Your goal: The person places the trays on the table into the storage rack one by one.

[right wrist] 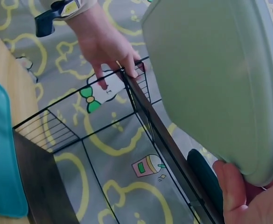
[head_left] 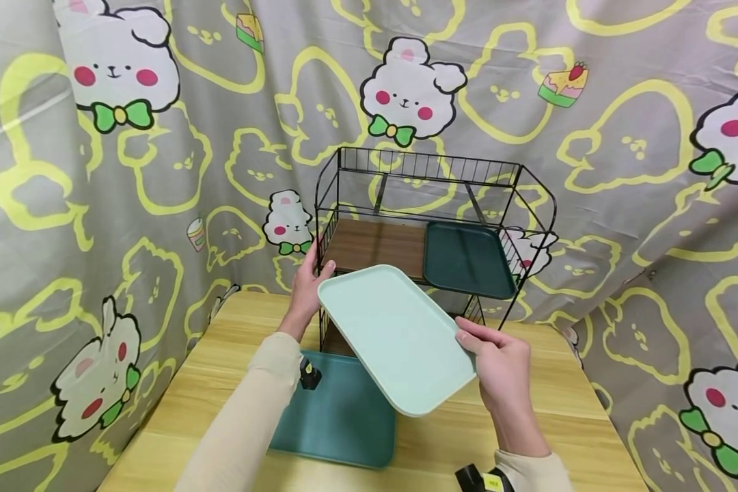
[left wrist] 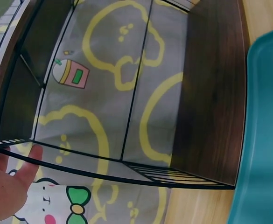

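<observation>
A pale mint tray (head_left: 393,335) hangs tilted in front of a black wire rack (head_left: 338,205). My right hand (head_left: 476,345) grips its near right edge, thumb on top and fingers beneath; the right wrist view shows that hand (right wrist: 248,200) under the tray (right wrist: 211,79). My left hand (head_left: 312,277) is at the rack's front left post, beside the tray's far corner. Its fingers lie fairly straight against the wire frame (right wrist: 127,77), as the left hand (right wrist: 103,42) shows from the right wrist. The left wrist view shows its palm (left wrist: 5,186) behind a wire.
A dark green tray (head_left: 467,260) lies on the right of the rack's wooden shelf (head_left: 375,246). A teal tray (head_left: 338,417) lies on the wooden table (head_left: 566,410) before the rack. A patterned curtain (head_left: 621,171) closes in the back and sides.
</observation>
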`<move>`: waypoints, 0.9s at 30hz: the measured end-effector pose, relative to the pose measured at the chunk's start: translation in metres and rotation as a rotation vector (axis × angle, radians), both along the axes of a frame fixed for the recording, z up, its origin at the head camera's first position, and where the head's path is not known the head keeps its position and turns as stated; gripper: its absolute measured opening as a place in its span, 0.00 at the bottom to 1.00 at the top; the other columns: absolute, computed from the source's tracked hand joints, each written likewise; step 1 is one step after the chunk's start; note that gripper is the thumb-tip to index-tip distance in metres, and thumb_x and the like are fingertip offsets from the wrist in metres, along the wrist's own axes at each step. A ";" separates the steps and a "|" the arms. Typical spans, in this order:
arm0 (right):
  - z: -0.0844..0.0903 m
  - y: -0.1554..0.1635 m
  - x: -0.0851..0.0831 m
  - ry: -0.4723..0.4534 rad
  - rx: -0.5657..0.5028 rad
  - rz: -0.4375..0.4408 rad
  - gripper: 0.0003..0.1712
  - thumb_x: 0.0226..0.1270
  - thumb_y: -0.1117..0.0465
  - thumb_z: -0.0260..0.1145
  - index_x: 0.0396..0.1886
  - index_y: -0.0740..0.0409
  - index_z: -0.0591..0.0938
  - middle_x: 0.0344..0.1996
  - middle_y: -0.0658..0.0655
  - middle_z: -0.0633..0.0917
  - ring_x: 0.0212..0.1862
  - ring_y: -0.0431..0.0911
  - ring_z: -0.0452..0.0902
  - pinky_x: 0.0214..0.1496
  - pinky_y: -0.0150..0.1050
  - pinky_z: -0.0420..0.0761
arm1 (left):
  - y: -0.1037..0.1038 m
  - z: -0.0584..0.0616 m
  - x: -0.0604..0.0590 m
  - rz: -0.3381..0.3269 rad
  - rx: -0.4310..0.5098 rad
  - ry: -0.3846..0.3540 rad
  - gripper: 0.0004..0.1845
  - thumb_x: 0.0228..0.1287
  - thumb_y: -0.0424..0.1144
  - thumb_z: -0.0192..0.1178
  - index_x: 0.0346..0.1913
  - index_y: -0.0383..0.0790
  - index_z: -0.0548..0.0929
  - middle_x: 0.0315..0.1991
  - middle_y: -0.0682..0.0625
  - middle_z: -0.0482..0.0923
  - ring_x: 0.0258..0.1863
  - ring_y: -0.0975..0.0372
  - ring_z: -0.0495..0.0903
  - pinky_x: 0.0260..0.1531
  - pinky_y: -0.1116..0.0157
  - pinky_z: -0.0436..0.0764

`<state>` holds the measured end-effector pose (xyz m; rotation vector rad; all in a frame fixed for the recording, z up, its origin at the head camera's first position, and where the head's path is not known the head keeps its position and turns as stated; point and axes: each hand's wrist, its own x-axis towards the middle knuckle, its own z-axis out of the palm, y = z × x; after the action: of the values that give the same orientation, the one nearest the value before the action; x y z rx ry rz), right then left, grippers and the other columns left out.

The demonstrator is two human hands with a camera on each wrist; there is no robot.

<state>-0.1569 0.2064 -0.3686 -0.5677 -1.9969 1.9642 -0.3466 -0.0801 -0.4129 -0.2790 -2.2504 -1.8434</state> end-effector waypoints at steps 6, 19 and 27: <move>0.002 -0.014 -0.010 0.034 -0.005 -0.098 0.15 0.67 0.68 0.74 0.53 0.64 0.91 0.52 0.63 0.91 0.39 0.37 0.88 0.39 0.33 0.90 | 0.000 0.001 0.001 0.008 -0.021 -0.023 0.36 0.83 0.47 0.55 0.86 0.67 0.54 0.85 0.51 0.58 0.86 0.50 0.56 0.84 0.42 0.56; 0.006 -0.038 -0.018 0.067 0.138 -0.326 0.09 0.63 0.65 0.76 0.43 0.58 0.95 0.46 0.65 0.93 0.35 0.33 0.84 0.32 0.24 0.83 | 0.000 0.002 0.001 0.044 -0.052 -0.028 0.35 0.84 0.46 0.54 0.85 0.71 0.54 0.84 0.53 0.60 0.85 0.52 0.58 0.84 0.45 0.58; 0.005 -0.050 -0.023 0.105 0.208 -0.438 0.09 0.64 0.65 0.73 0.41 0.57 0.96 0.42 0.63 0.94 0.36 0.37 0.86 0.32 0.22 0.77 | 0.001 0.003 0.001 0.041 -0.046 -0.051 0.35 0.84 0.49 0.53 0.84 0.77 0.52 0.86 0.53 0.56 0.86 0.52 0.56 0.84 0.45 0.58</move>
<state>-0.1799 0.1567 -0.3639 -0.7561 -1.7966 1.4782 -0.3452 -0.0794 -0.4099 -0.1944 -2.3165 -1.7999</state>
